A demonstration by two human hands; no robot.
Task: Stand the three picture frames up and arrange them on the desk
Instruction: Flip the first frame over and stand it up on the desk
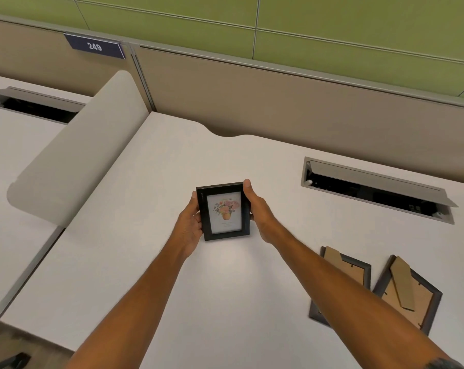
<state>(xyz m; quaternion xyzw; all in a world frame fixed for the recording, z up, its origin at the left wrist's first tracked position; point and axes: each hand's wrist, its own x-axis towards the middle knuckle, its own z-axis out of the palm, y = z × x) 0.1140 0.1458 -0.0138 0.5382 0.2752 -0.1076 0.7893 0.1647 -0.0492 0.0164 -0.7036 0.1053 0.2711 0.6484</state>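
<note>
A small black picture frame (223, 211) with a flower print faces me near the middle of the white desk (151, 262). My left hand (189, 222) grips its left side and my right hand (257, 206) grips its right side. The frame stands upright or nearly so; whether its base touches the desk I cannot tell. Two more dark frames lie face down at the right, brown backs and stand flaps up: one (353, 270) partly hidden under my right forearm, the other (409, 294) beside it.
An open cable hatch (377, 190) is sunk into the desk at the right rear. A beige partition (278, 102) runs along the back. A rounded divider panel (73, 155) separates this desk from the left one, which has its own hatch (33, 107).
</note>
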